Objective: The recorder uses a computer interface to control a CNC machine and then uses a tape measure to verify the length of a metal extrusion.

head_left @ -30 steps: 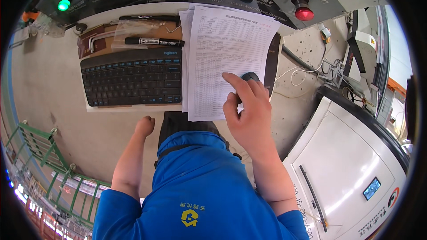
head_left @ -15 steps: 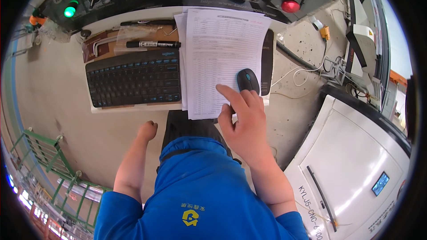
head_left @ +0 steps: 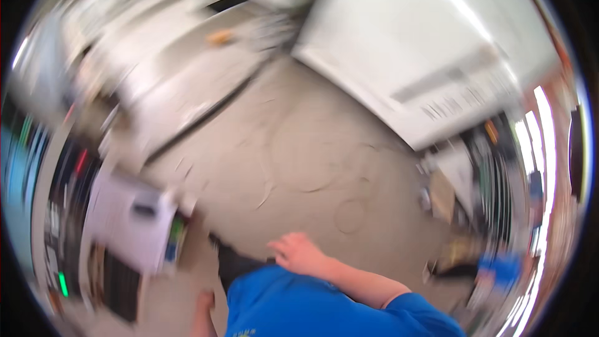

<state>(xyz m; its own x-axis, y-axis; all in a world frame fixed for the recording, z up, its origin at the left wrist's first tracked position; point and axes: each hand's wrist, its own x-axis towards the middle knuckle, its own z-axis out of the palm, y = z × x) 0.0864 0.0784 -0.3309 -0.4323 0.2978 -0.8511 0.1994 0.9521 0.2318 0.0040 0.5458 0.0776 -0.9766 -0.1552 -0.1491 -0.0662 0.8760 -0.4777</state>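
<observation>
My right hand (head_left: 298,253) is in front of my waist, its fingers loosely apart, and I see nothing in it. Smeared by motion, my left hand (head_left: 204,303) hangs low beside my body; its fingers cannot be made out. The paper sheets (head_left: 118,218) lie on the panel's shelf off to the left, apart from both hands. On them rests the dark computer mouse (head_left: 145,207). Beside the papers is the dark keyboard (head_left: 121,287), blurred and nearest to my left hand.
A large white machine cabinet (head_left: 405,43) stands ahead and to the right. A dark cable (head_left: 212,112) crosses the floor (head_left: 312,156). A person in blue (head_left: 499,268) is at the far right near blurred racks. A green lamp (head_left: 63,284) glows at lower left.
The view has swung right, so the shelf with papers, keyboard and mouse now lies at the left. My right hand has left the mouse and papers and come in front of my waist.
</observation>
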